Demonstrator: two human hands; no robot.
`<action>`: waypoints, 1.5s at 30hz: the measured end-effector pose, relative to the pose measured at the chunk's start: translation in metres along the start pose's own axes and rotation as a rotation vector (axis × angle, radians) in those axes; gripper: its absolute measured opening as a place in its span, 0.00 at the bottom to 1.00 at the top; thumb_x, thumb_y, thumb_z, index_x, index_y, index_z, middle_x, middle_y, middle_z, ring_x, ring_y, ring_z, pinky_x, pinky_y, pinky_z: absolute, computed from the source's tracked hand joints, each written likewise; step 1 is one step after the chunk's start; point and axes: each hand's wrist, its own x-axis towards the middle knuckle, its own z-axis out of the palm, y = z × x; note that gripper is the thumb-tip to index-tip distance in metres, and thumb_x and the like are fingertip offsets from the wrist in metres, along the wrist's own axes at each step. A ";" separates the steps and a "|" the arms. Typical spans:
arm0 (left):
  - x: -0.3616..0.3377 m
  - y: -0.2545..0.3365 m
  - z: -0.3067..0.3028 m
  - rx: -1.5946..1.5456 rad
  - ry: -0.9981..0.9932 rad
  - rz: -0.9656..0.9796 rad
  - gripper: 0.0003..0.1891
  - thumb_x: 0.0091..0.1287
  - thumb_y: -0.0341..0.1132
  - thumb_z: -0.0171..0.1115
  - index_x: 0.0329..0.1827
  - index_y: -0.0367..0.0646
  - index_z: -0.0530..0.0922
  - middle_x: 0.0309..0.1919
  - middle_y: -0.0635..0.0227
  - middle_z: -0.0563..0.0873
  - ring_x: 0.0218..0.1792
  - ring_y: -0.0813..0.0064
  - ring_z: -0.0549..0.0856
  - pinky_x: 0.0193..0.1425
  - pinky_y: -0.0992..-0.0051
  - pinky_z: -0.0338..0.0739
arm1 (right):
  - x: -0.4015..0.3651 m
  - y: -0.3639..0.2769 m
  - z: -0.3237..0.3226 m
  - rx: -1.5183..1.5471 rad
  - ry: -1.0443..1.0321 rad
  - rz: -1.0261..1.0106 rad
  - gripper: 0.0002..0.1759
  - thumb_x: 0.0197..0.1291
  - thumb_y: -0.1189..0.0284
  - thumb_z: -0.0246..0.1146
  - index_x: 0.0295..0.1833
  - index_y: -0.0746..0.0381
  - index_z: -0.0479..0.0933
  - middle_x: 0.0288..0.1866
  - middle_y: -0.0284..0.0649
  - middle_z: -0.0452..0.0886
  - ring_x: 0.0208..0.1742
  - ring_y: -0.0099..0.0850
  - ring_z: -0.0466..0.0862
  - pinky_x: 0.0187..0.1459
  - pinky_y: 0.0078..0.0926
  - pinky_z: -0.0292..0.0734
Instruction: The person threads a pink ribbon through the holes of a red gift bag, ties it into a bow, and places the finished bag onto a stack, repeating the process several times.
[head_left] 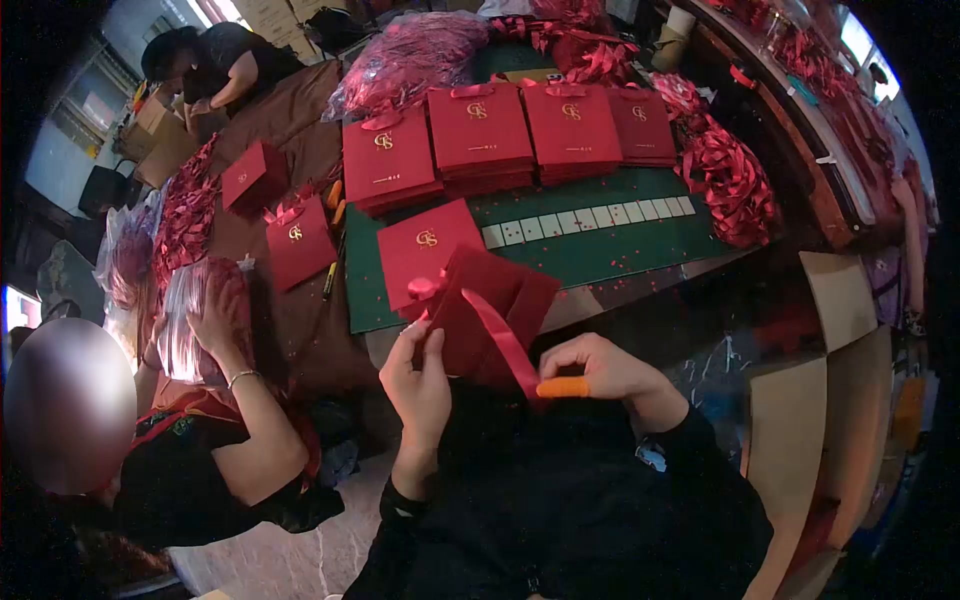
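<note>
My left hand (418,385) and my right hand (598,372) together hold a dark red paper gift bag (495,310) close to my chest. A red ribbon (505,345) runs down the bag's face from a small bow at its upper left. The left fingers pinch the bag's left edge near the bow. The right hand grips the lower right part by the ribbon, and its forefinger wears an orange finger cot (563,387). Another red bag with a gold logo (425,250) lies flat just beyond, on the green cutting mat (600,250).
Stacks of red logo bags (480,135) line the mat's far side, with heaps of red ribbon (735,180) at the right and bagged ribbon behind. A co-worker at my left holds a plastic packet (205,320). Another person bends over boxes at the far left. Cardboard sheets (820,400) stand at my right.
</note>
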 end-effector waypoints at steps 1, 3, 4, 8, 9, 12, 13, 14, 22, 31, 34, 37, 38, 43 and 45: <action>0.001 0.002 0.000 -0.095 0.013 -0.091 0.07 0.67 0.27 0.59 0.43 0.31 0.79 0.35 0.67 0.85 0.35 0.83 0.79 0.40 0.81 0.74 | -0.001 0.002 0.000 0.124 -0.092 -0.011 0.07 0.57 0.72 0.66 0.35 0.64 0.80 0.34 0.34 0.81 0.37 0.22 0.79 0.41 0.22 0.73; 0.000 0.004 0.001 -0.188 0.028 -0.184 0.07 0.67 0.27 0.59 0.43 0.31 0.79 0.35 0.68 0.84 0.35 0.84 0.79 0.40 0.82 0.74 | 0.002 0.001 0.007 0.206 -0.112 -0.010 0.08 0.57 0.71 0.67 0.32 0.64 0.78 0.32 0.36 0.82 0.41 0.24 0.81 0.44 0.25 0.75; -0.001 0.003 0.002 -0.134 -0.011 -0.192 0.08 0.67 0.27 0.59 0.44 0.31 0.79 0.35 0.68 0.84 0.35 0.84 0.79 0.40 0.82 0.74 | 0.005 0.008 0.012 0.414 -0.114 -0.081 0.10 0.56 0.70 0.68 0.29 0.64 0.77 0.31 0.38 0.82 0.37 0.24 0.81 0.39 0.23 0.75; -0.001 -0.002 0.008 -0.124 -0.012 -0.115 0.09 0.68 0.28 0.59 0.46 0.30 0.78 0.35 0.67 0.85 0.35 0.84 0.80 0.38 0.82 0.74 | 0.008 0.003 0.017 1.003 -0.117 0.124 0.15 0.55 0.71 0.68 0.43 0.63 0.71 0.28 0.45 0.82 0.12 0.20 0.74 0.14 0.10 0.67; 0.001 -0.001 0.008 -0.112 0.007 -0.099 0.09 0.68 0.28 0.59 0.46 0.31 0.78 0.35 0.67 0.85 0.34 0.84 0.80 0.37 0.82 0.74 | 0.010 0.012 0.019 1.106 -0.190 0.014 0.22 0.55 0.73 0.66 0.53 0.64 0.67 0.31 0.45 0.82 0.18 0.21 0.77 0.19 0.10 0.71; 0.002 -0.008 0.009 -0.156 0.056 -0.123 0.08 0.69 0.28 0.58 0.46 0.31 0.78 0.34 0.67 0.84 0.33 0.84 0.80 0.36 0.81 0.76 | 0.005 0.012 0.018 0.959 -0.121 0.170 0.27 0.56 0.73 0.66 0.60 0.65 0.65 0.34 0.45 0.82 0.26 0.21 0.80 0.24 0.08 0.73; 0.003 -0.008 0.009 -0.156 0.058 -0.123 0.08 0.69 0.28 0.58 0.46 0.31 0.78 0.34 0.67 0.84 0.33 0.84 0.80 0.36 0.81 0.76 | 0.003 0.022 0.014 0.928 -0.219 0.209 0.26 0.58 0.72 0.64 0.62 0.65 0.67 0.39 0.43 0.82 0.35 0.21 0.81 0.30 0.09 0.75; 0.004 -0.005 0.008 -0.158 0.050 -0.143 0.08 0.69 0.28 0.57 0.45 0.31 0.79 0.34 0.67 0.84 0.32 0.84 0.81 0.36 0.81 0.76 | 0.001 0.021 0.011 0.929 -0.221 0.210 0.26 0.58 0.72 0.64 0.62 0.65 0.67 0.39 0.43 0.82 0.35 0.21 0.81 0.30 0.09 0.75; 0.013 0.008 0.010 -0.411 0.060 -0.301 0.07 0.66 0.27 0.60 0.42 0.30 0.80 0.33 0.70 0.84 0.34 0.86 0.79 0.40 0.84 0.73 | 0.002 0.002 0.010 0.439 -0.394 0.020 0.09 0.58 0.74 0.65 0.44 0.65 0.81 0.45 0.41 0.82 0.44 0.27 0.81 0.46 0.27 0.77; 0.012 0.020 0.003 -1.060 -0.213 -0.683 0.11 0.69 0.26 0.54 0.50 0.30 0.77 0.43 0.62 0.84 0.38 0.75 0.84 0.43 0.79 0.79 | 0.026 -0.003 0.007 0.777 0.391 -0.167 0.07 0.59 0.75 0.64 0.41 0.66 0.78 0.32 0.41 0.80 0.26 0.22 0.78 0.26 0.14 0.72; 0.005 -0.004 0.005 -1.128 -0.252 -0.631 0.12 0.69 0.25 0.51 0.52 0.28 0.76 0.47 0.54 0.84 0.44 0.70 0.85 0.47 0.75 0.82 | 0.038 -0.001 0.012 0.533 0.502 -0.177 0.08 0.64 0.76 0.57 0.47 0.65 0.74 0.29 0.39 0.80 0.25 0.20 0.78 0.24 0.15 0.70; 0.003 -0.006 0.006 -1.093 -0.250 -0.653 0.12 0.69 0.24 0.51 0.52 0.29 0.77 0.46 0.56 0.84 0.44 0.70 0.85 0.47 0.75 0.82 | 0.041 0.002 0.013 0.434 0.483 -0.181 0.09 0.65 0.79 0.54 0.50 0.64 0.72 0.29 0.38 0.80 0.26 0.20 0.78 0.24 0.14 0.69; 0.003 -0.005 0.007 -1.063 -0.243 -0.667 0.12 0.68 0.23 0.52 0.52 0.29 0.77 0.46 0.57 0.84 0.43 0.71 0.85 0.47 0.75 0.81 | 0.042 0.000 0.013 0.384 0.455 -0.160 0.09 0.66 0.79 0.52 0.50 0.64 0.72 0.30 0.38 0.80 0.27 0.20 0.78 0.24 0.14 0.69; 0.003 0.007 0.008 -1.002 -0.231 -0.699 0.11 0.66 0.23 0.56 0.51 0.32 0.78 0.41 0.66 0.84 0.40 0.81 0.82 0.42 0.84 0.75 | 0.043 -0.008 0.012 0.390 0.503 -0.069 0.09 0.67 0.76 0.50 0.50 0.64 0.73 0.31 0.37 0.80 0.25 0.18 0.76 0.24 0.12 0.68; 0.004 0.008 0.009 -1.031 -0.236 -0.685 0.11 0.66 0.23 0.56 0.50 0.32 0.78 0.41 0.66 0.84 0.40 0.81 0.82 0.42 0.84 0.75 | 0.042 -0.006 0.010 0.425 0.490 -0.071 0.10 0.68 0.75 0.49 0.49 0.65 0.74 0.31 0.36 0.80 0.24 0.17 0.75 0.23 0.12 0.67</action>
